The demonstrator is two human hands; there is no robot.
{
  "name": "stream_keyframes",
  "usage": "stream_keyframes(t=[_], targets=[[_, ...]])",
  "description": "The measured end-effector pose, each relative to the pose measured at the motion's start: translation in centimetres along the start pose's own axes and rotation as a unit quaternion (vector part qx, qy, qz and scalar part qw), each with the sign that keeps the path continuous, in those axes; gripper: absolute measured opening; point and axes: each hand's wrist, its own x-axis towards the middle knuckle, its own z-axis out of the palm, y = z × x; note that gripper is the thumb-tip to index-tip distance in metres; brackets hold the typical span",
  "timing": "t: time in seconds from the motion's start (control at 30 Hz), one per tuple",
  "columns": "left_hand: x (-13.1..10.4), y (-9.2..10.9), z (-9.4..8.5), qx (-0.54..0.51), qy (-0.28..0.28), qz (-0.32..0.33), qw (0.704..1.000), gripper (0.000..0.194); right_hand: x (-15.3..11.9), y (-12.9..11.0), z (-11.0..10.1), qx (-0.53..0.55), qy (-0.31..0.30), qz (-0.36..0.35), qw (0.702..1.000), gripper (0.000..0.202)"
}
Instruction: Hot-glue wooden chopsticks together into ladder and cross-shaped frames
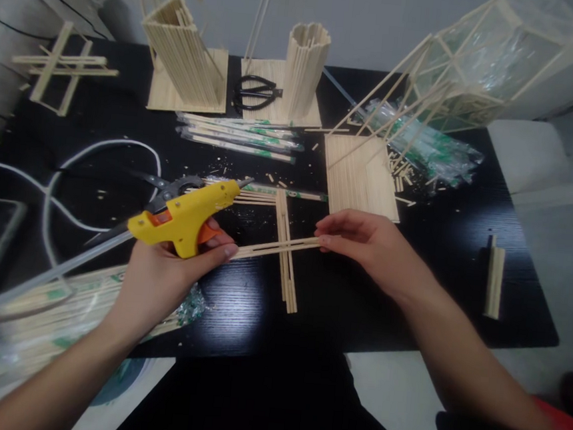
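Basically light, stiff stock: pinch the stick pair (263, 247) near its ends

Location: stick pair is mid-view, running side to side between the two hands, across the crossing sticks (288, 285) over the black counter (338, 306). Can't tell whether the two sets are bonded where they meet.

Grip state: left hand (171, 268) pinches the left end between thumb and fingers, and also carries the yellow glue gun (186, 216), nozzle pointing up and to the right. Right hand (369, 242) has the other end in a narrow thumb-and-finger pinch, remaining fingers loosely curled.

Handling, my read: pale thin wood, so next to no weight. Stiff along the length, but likely to flex or snap if loaded sideways at mid-span. Dry surface should give decent friction; main slip risk is one stick rolling against its neighbour, so squeeze both together. A light pinch is plenty.

Where to hold: the two ends, as now. Leave the crossing zone alone; any glue there would probably be hot and tacky, and a twist could skew the angle.

Gun: likely the heaviest item in hand, so the left pinch probably has less fine control; let the right do the aligning. White cable (96, 145) loops on the counter to the left; can't confirm it feeds the gun, but if so, expect some drag.
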Motion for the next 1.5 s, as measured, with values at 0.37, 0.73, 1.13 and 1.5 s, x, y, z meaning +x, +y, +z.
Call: stream_keyframes(t=[0.37,0.73,1.13,1.5], targets=[[0.00,-0.05,0.07,-0.008,0.010,0.000,1.000,0.034,0.24,0.54,-0.46,0.027,-0.012,0.012,0.999,0.024],[-0.04,-0.02,0.02,0.002,0.012,0.017,1.000,0.032,0.00,0.43,-0.22,-0.014,-0.009,0.001,1.000,0.024],[-0.02,0.33,0.11,-0.006,0.006,0.014,1.000,0.033,-0.30,0.11,0.20,-0.058,0.003,-0.026,0.998,0.031],[-0.12,0.28,0.11,-0.005,0.015,0.007,1.000,0.034,-0.15,0.42,0.46,-0.012,0.008,-0.004,1.000,0.033]])
